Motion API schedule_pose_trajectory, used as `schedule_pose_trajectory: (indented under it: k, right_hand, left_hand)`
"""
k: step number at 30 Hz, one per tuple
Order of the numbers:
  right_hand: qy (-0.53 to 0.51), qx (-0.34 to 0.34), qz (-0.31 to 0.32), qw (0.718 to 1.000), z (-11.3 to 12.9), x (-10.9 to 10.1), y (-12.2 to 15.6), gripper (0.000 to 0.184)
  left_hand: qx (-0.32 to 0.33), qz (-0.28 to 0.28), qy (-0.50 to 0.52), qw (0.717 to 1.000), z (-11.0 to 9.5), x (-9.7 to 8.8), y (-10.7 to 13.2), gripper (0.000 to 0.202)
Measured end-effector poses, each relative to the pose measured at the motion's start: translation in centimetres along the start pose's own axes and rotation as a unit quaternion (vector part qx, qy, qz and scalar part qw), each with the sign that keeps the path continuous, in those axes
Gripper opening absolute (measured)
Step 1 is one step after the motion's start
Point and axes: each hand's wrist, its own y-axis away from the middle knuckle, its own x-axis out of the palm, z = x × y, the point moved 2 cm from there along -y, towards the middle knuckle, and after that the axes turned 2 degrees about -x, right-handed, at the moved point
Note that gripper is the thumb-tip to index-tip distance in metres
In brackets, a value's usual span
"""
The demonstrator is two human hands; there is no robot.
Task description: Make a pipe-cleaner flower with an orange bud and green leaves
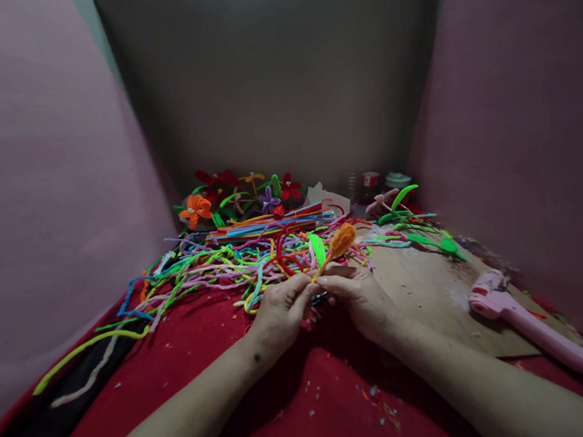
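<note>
Between my two hands is an orange pipe-cleaner piece (343, 240), its fuzzy rounded head tilted up to the right and its thin stem running down to my fingertips. My left hand (284, 307) pinches the lower end of that stem between thumb and forefinger. My right hand (359, 297) grips the same stem just beside it, thumb on top. A bright green pipe-cleaner leaf (317, 248) shows right behind the stem; whether it is joined to it I cannot tell. Red pipe-cleaner loops (284, 253) lie just beyond my left hand.
Loose pipe cleaners (200, 268) in many colours spread behind my hands, with straight ones (272, 225) bundled further back. Finished flowers (196, 210) stand at the back left. To the right are a cardboard sheet (417, 303), green leaves (438, 243) and a pink glue gun (523, 319). Scraps dot the red cloth (193, 385).
</note>
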Motion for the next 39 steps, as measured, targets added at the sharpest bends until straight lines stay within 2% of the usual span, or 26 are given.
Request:
schedule_pose_trajectory:
  k: [2,6,11,13,14,16,18,19,22,25,28,31,34,37,39]
  right_hand:
    - [-0.002,-0.002,0.016,1.0,0.1,0.2,0.0,0.011]
    - [-0.019,-0.015,0.06,0.998,0.7,0.8,0.1,0.015]
    - [-0.048,-0.002,0.068,0.997,0.6,0.9,0.0,0.016]
    - [-0.059,0.011,0.062,0.996,0.3,0.8,-0.1,0.014]
    - [-0.061,0.014,0.056,0.996,0.2,0.7,-0.1,0.013]
    - [-0.051,0.007,0.036,0.998,0.0,0.6,-0.1,0.013]
    - [-0.039,-0.004,0.011,0.999,0.1,0.5,0.0,0.014]
    - [-0.034,-0.01,0.004,0.999,0.1,0.5,0.1,0.015]
    - [-0.007,-0.041,0.015,0.999,0.5,0.8,0.4,0.016]
    - [0.029,-0.075,0.028,0.996,1.0,1.2,0.5,0.017]
    - [0.048,-0.083,0.052,0.994,1.2,1.4,0.6,0.02]
    - [0.072,-0.076,0.062,0.993,1.4,1.4,0.5,0.022]
    - [0.077,-0.054,0.047,0.994,1.3,1.1,0.4,0.025]
    - [0.066,-0.05,0.041,0.996,1.2,0.9,0.3,0.022]
    - [0.071,-0.066,0.026,0.995,1.2,0.8,0.2,0.02]
  left_hand:
    - [-0.049,0.023,0.091,0.994,0.1,0.1,-0.1,0.028]
    - [-0.15,0.068,0.229,0.959,0.4,0.3,-0.2,0.028]
    - [-0.19,0.128,0.368,0.901,0.7,0.5,-0.1,0.026]
    - [-0.19,0.147,0.375,0.896,0.7,0.5,-0.2,0.027]
    - [-0.183,0.147,0.355,0.905,0.6,0.5,-0.2,0.028]
    - [-0.143,0.118,0.26,0.948,0.4,0.4,-0.3,0.028]
    - [-0.062,0.058,0.104,0.991,0.2,0.2,-0.2,0.022]
    - [-0.016,0.025,0.022,0.999,0.1,0.2,-0.1,0.018]
    - [0.087,-0.036,-0.151,0.984,0.4,0.3,0.3,0.015]
    - [0.126,-0.044,-0.187,0.973,0.6,0.3,0.5,0.017]
    - [0.082,-0.037,-0.115,0.989,0.3,0.2,0.3,0.02]
    - [-0.033,0.003,0.038,0.999,-0.2,0.2,0.0,0.026]
    - [-0.124,0.053,0.175,0.975,-0.2,0.4,-0.1,0.025]
    - [-0.16,0.094,0.266,0.946,-0.1,0.4,-0.2,0.025]
    - [-0.166,0.116,0.291,0.935,0.0,0.5,-0.2,0.026]
